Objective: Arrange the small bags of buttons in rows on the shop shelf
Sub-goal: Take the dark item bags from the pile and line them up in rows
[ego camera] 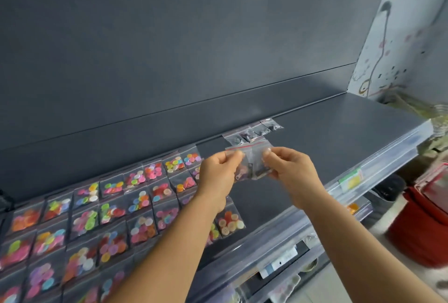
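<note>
Two thin, clear plastic bags (pixel 252 159) of dark buttons are pinched between the left hand (pixel 218 176) and right hand (pixel 291 171), fingers curled, above the smooth grey shelf (pixel 339 128).

Dark grey back panel (pixel 169 48), white scribbled wall (pixel 407 43) at right, red bucket (pixel 421 227) below.

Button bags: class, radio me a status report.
Left hand and right hand pinch clear bags. Rows of button bags fill shelf left. Nothing in the way.

Shop: shelf (pixel 339 118) with price-label strip (pixel 349 179)
</note>
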A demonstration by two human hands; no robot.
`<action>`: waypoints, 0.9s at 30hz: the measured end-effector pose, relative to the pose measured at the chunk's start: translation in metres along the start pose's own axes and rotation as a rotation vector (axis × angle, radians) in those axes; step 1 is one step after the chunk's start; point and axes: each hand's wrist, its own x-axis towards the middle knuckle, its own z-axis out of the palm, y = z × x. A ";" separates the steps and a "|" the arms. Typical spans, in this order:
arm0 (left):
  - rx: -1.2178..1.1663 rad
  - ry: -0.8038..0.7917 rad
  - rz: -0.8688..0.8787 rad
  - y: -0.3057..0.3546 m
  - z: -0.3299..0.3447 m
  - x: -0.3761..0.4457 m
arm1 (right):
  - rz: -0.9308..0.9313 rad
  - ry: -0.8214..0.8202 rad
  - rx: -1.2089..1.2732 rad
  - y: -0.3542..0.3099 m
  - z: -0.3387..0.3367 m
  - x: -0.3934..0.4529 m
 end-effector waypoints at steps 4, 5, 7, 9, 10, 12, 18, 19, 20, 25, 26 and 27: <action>0.011 -0.045 0.009 -0.001 0.014 0.016 | -0.008 0.042 -0.032 0.006 -0.008 0.018; 0.018 -0.049 0.015 -0.001 0.018 0.021 | -0.008 0.058 -0.045 0.007 -0.011 0.024; 0.031 -0.051 0.030 -0.001 0.025 0.030 | -0.011 0.088 -0.057 0.009 -0.019 0.037; 0.038 -0.060 0.045 0.000 0.036 0.042 | -0.018 0.101 -0.069 0.009 -0.027 0.054; 0.041 -0.063 0.051 0.001 0.042 0.048 | -0.022 0.103 -0.077 0.009 -0.032 0.063; 0.048 -0.052 0.065 0.002 0.057 0.061 | -0.033 0.109 -0.123 0.012 -0.043 0.084; 0.196 0.049 0.111 0.005 0.114 0.102 | -0.047 0.061 -0.296 0.022 -0.083 0.154; 0.236 0.074 0.117 0.004 0.123 0.109 | -0.051 0.047 -0.320 0.024 -0.089 0.165; 0.281 0.096 0.125 0.003 0.130 0.114 | -0.054 0.036 -0.342 0.026 -0.093 0.174; 0.513 0.168 0.152 -0.007 0.166 0.136 | -0.043 -0.047 -0.463 0.038 -0.111 0.217; 0.562 0.181 0.150 -0.009 0.170 0.139 | -0.043 -0.065 -0.485 0.040 -0.112 0.223; 0.611 0.193 0.148 -0.010 0.173 0.142 | -0.047 -0.082 -0.509 0.042 -0.113 0.228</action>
